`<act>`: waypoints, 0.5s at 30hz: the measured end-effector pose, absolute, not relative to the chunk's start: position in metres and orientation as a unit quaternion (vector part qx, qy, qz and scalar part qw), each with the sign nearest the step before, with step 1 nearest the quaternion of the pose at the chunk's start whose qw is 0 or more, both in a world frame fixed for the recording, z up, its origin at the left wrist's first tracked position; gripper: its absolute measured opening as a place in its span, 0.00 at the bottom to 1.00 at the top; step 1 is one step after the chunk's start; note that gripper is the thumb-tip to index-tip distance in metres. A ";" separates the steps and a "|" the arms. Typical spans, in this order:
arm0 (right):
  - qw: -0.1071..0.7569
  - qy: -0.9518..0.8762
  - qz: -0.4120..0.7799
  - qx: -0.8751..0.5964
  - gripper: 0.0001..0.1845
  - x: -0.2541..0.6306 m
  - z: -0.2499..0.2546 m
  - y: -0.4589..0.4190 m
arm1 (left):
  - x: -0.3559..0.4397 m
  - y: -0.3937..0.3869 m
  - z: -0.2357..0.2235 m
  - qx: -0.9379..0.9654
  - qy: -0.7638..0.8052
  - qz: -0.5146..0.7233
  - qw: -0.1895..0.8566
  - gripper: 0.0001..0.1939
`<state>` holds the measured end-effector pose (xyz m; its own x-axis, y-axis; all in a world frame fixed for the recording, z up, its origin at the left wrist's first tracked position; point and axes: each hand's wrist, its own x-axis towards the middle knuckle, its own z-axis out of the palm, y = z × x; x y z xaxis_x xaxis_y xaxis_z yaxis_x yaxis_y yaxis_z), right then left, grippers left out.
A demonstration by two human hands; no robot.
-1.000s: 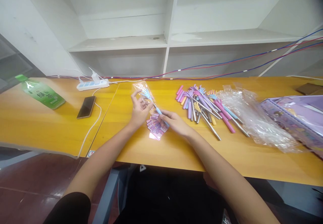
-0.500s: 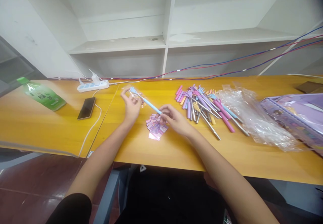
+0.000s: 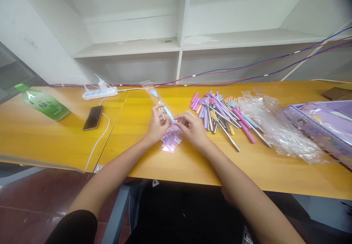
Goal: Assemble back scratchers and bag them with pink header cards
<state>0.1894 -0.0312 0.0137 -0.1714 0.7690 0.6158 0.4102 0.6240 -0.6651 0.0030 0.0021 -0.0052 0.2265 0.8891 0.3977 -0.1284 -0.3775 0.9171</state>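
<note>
A light blue back scratcher (image 3: 168, 113) with a hand-shaped head lies inside a clear plastic bag (image 3: 147, 86), which extends past the head. My left hand (image 3: 157, 126) is closed around the bag near the middle of the scratcher. The fingers of my right hand (image 3: 192, 127) pinch the handle's lower end; whether they also grip the bag's edge I cannot tell. Directly beneath both hands is a small pile of purple and pink printed cards (image 3: 169, 145). To the right of my right hand lies a heap of colourful back scratchers (image 3: 220, 112) with metal rods.
Clear plastic bags (image 3: 286, 134) are piled right of the heap, beside a purple printed box (image 3: 308, 126). At the left are a phone (image 3: 92, 118), a white power strip (image 3: 99, 93) and a green drink bottle (image 3: 45, 104). Cables (image 3: 225, 70) run along the back.
The back scratcher has gone into the clear bag, its head now near the bag's far end. My left hand has moved right and nearer, close to my right hand.
</note>
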 end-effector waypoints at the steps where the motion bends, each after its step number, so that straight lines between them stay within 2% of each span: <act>1: 0.508 -0.745 0.171 -0.397 0.10 0.190 0.013 -0.031 | 0.005 0.000 -0.007 0.635 0.297 0.532 0.474 0.32; 10: 0.511 -0.732 0.159 -0.422 0.10 0.192 0.013 -0.031 | 0.007 -0.008 -0.010 0.671 0.290 0.469 0.495 0.32; 15: 0.503 -0.741 0.174 -0.409 0.07 0.190 0.013 -0.032 | 0.003 -0.007 -0.004 0.697 0.327 0.456 0.447 0.29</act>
